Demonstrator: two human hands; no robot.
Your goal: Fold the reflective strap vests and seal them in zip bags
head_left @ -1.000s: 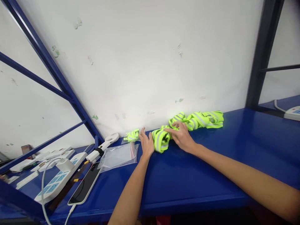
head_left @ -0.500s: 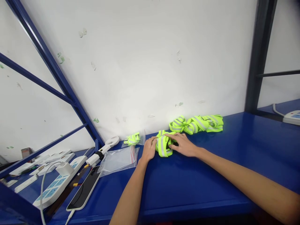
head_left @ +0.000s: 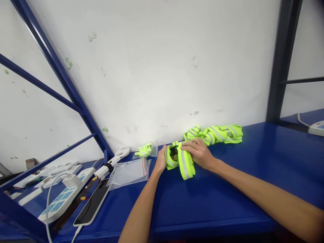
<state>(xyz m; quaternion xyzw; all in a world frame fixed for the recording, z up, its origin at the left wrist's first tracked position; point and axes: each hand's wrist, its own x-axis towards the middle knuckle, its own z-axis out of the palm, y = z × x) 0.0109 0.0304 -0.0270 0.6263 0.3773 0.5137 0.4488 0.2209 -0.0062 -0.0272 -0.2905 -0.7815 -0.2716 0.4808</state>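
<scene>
Between my hands is a bundle of neon-yellow reflective strap with a silver stripe, in loose loops on the blue tabletop. A black part, perhaps a buckle, shows inside the loops. My left hand grips the bundle's left side, its fingers partly hidden behind the strap. With bent fingers, my right hand holds the right-hand loop from above. Just behind lie more bundled reflective straps against the wall. To the left, a small folded yellow strap rests on a clear bag, near a clear zip bag.
At left are a white handheld fan, a phone on a charging cable and a white power strip. A blue metal frame rises at the left, a dark post at the right. The white wall closes off the back.
The strap bundle has spread open: one loop has come right and toward me with my right hand, baring the black part. My left hand stays at its left side. The view shifted slightly.
</scene>
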